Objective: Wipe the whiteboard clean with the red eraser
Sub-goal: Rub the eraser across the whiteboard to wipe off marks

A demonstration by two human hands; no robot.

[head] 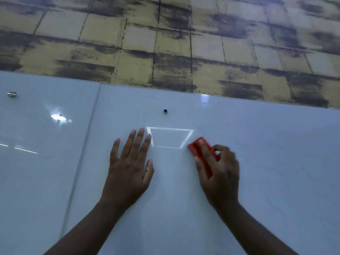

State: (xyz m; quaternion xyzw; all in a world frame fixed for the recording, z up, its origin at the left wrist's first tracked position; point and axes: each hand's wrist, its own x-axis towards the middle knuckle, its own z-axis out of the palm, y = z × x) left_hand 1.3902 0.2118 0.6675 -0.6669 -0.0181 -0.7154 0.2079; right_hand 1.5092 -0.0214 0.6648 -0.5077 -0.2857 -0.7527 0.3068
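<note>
A glossy white whiteboard (266, 162) fills the lower half of the head view. My right hand (220, 172) grips the red eraser (197, 146) and presses it flat against the board, just right of centre. Fingers cover most of the eraser; only its upper left end shows. My left hand (128, 162) lies flat on the board to the left of the eraser, fingers spread and pointing up, holding nothing. Faint marker traces show on the board to the right of the eraser. A bright square reflection sits between the two hands.
A second white panel (36, 172) adjoins on the left, with a seam between the panels. A silver mounting stud (12, 94) sits on the left panel and a dark stud (165, 111) on the main board. Above the board is a yellow and grey tiled wall (165, 43).
</note>
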